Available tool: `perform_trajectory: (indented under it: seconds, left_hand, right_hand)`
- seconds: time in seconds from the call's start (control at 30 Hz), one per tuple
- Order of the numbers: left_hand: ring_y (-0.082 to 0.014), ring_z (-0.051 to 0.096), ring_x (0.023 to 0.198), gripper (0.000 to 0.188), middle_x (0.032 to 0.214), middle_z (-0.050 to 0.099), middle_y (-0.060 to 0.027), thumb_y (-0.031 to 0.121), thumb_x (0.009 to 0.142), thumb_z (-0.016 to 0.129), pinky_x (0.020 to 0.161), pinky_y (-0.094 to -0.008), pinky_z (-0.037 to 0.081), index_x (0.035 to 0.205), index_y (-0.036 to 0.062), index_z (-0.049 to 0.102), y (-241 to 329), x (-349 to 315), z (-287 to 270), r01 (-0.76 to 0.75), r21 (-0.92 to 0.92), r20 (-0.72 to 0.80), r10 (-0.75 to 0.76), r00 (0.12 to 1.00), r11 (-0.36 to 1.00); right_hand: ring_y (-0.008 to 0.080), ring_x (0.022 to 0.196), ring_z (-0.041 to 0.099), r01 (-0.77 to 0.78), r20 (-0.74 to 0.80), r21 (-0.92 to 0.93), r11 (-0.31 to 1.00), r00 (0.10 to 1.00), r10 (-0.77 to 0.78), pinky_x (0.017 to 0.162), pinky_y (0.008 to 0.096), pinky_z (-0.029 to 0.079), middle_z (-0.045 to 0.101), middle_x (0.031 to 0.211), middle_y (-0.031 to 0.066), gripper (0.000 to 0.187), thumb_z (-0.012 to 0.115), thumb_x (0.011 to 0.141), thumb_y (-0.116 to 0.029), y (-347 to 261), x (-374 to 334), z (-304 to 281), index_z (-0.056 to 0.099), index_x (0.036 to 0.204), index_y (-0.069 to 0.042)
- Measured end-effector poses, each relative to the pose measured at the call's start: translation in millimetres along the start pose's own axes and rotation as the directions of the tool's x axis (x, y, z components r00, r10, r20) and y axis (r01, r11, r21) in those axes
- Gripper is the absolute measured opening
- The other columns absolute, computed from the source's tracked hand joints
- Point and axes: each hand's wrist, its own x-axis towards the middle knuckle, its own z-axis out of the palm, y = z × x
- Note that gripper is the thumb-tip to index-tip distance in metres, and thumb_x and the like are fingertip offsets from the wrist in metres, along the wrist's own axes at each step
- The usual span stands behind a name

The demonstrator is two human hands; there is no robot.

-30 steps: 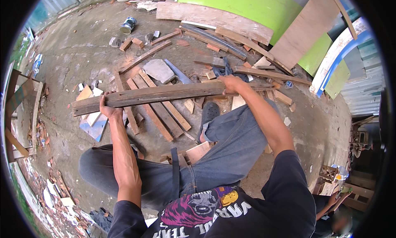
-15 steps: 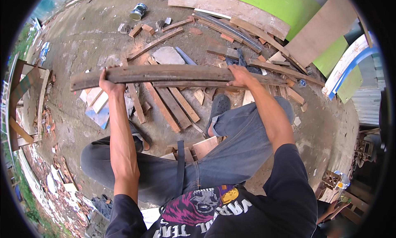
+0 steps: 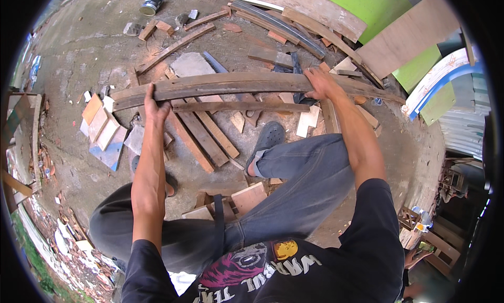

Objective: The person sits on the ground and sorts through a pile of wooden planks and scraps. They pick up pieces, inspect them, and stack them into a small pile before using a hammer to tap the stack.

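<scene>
A long, weathered wooden beam (image 3: 231, 85) lies level across the view in front of me, above the loose boards. My left hand (image 3: 156, 108) is closed round it near its left end, thumb up on the face. Toward the other side, my right hand (image 3: 321, 84) grips the same beam from above, and the wood runs on past it to the right. Just below is a thinner wooden strip (image 3: 241, 107). Several boards (image 3: 202, 135) lie slanted on the ground beneath, near my shoe (image 3: 271, 137).
A metal can (image 3: 152, 4) lies at the far left. Small panel offcuts (image 3: 102, 127) sit left of my left hand. Large panels (image 3: 404, 33) and long battens (image 3: 315, 22) are at the far right. Wood blocks (image 3: 249, 198) lie between my legs. Another person's hand (image 3: 417, 257) shows lower right.
The beam has shifted right and slightly up in the view, with both hands still on it. The ground and its things appear shifted left, as my view has moved.
</scene>
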Motion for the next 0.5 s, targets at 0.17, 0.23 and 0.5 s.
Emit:
perform_trajectory:
  seconds: [0.17, 0.23, 0.5]
  left_hand:
    - [-0.0279, 0.061, 0.106, 0.032, 0.110, 0.064, -0.0084, 0.031, 0.089, 0.071, 0.098, -0.0451, 0.051, 0.107, 0.0052, 0.061, -81, 33, -27, 0.120, 0.027, -0.135, -0.115, 0.984, 0.992]
    - [-0.0274, 0.055, 0.114, 0.041, 0.120, 0.060, -0.0091, 0.032, 0.086, 0.075, 0.101, -0.0470, 0.045, 0.115, 0.0080, 0.058, -103, 34, -26, 0.257, 0.139, -0.147, -0.236, 0.961, 0.957]
    - [-0.0241, 0.055, 0.113, 0.033, 0.116, 0.060, -0.0078, 0.018, 0.086, 0.075, 0.103, -0.0424, 0.044, 0.112, 0.0072, 0.059, -179, 46, -17, 0.342, 0.162, -0.110, -0.328, 0.938, 0.925]
  right_hand:
    - [0.0403, 0.129, 0.044, -0.098, 0.169, 0.027, 0.995, 0.981, 0.092, 0.108, 0.0510, 0.034, 0.047, 0.137, 0.0238, 0.085, 0.082, 0.069, -0.031, 42, 1, 21, 0.039, 0.139, -0.008]
    - [0.0404, 0.129, 0.044, -0.138, 0.222, 0.006, 0.990, 0.966, 0.133, 0.107, 0.0515, 0.034, 0.046, 0.138, 0.0235, 0.084, 0.081, 0.069, -0.031, 55, -4, 33, 0.039, 0.138, -0.007]
    - [0.0374, 0.134, 0.040, -0.304, 0.283, -0.041, 0.952, 0.910, 0.302, 0.110, 0.0571, 0.028, 0.039, 0.144, 0.0204, 0.088, 0.080, 0.069, -0.031, 87, -26, 91, 0.035, 0.143, -0.010]
